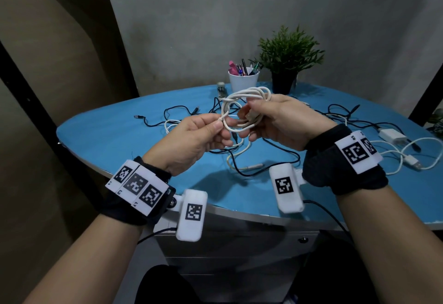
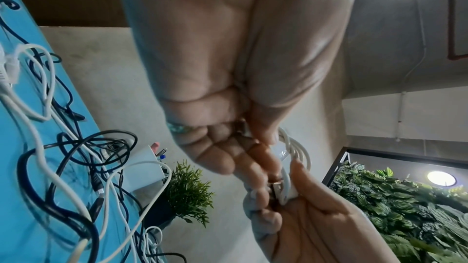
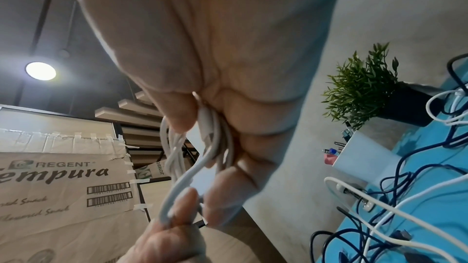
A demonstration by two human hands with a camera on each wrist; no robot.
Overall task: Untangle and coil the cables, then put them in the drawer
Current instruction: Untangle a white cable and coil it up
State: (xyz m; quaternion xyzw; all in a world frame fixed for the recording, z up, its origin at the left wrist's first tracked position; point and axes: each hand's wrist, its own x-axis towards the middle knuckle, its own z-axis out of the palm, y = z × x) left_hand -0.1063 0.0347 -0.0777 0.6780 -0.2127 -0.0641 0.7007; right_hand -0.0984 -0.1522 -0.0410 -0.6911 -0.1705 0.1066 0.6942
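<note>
Right hand (image 1: 282, 121) grips white cable (image 1: 242, 109) coil; left hand (image 1: 191, 140) pinches loose end. Light, springy, likely unwinds; best held across loops.

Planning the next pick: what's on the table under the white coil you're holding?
Under the white coil, loose black cables and a white cable cross on the blue table. The hands cover part of the tangle.

White cable (image 1: 242, 109), wound in several loops, was held above the table: right hand (image 1: 285, 121) gripped the coil, left hand (image 1: 191, 140) pinched its free end.
</note>
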